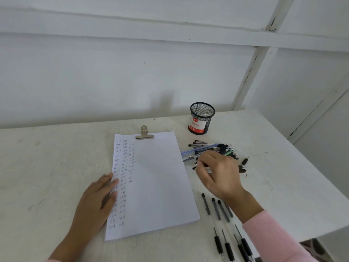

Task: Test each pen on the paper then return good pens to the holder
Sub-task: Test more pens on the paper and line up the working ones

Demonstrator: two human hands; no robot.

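- Plainly, the left hand (98, 195) lies flat, fingers straight, on the left edge of the paper (158, 186) at lower centre, I would say to steady it for writing; a clip (144, 134) bites its top edge.
- Right of centre, the right hand (217, 173) curls its fingers round a pen (194, 168) in the loose pile of pens (217, 147), likely the untested ones.
- Above that pile, the mesh holder (202, 118) shows no pens inside.
- At lower right, a row of pens (215, 208) lies parallel on the tabletop (56, 157), apparently sorted apart.
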